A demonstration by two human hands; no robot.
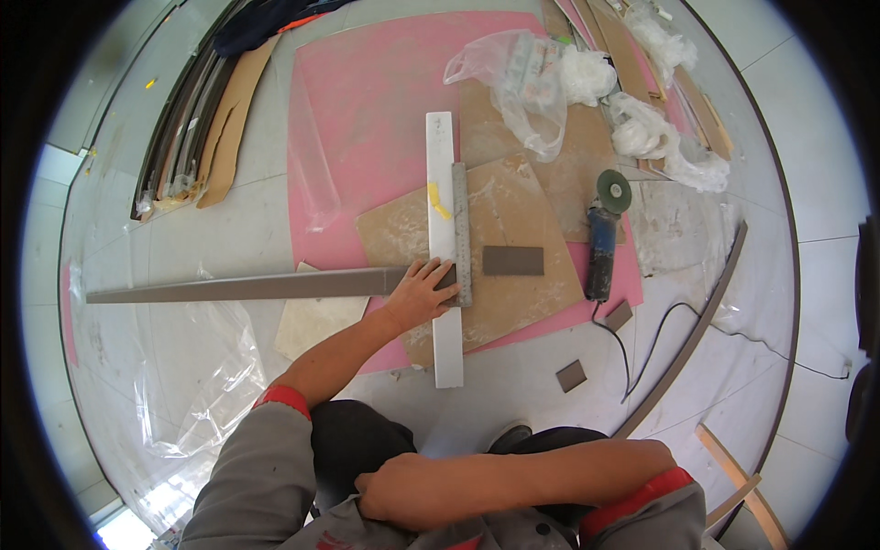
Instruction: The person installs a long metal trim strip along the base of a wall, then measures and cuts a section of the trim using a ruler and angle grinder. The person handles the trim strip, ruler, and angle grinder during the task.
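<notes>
My left hand [423, 292] lies over the right end of a long grey-brown trim strip [316, 284], pressing it down with the fingers spread. Under that end, a white board [440, 151] runs crosswise, with a yellow mark on its face. A metal ruler, possibly part of a square, [461, 206] lies along the board's right edge, and my fingertips reach its lower part. My right hand [388, 488] is at my waist, against the grey shirt; its fingers are mostly hidden. Right of the ruler is a short brown offcut [513, 261].
An angle grinder [603, 234] lies at right, its cord [625, 364] trailing across the floor. Beyond are plastic bags [522, 89] and cardboard [509, 199] on a pink sheet [371, 96]. A long curved strip [687, 364] lies right; bundled profiles [185, 130] lie far left.
</notes>
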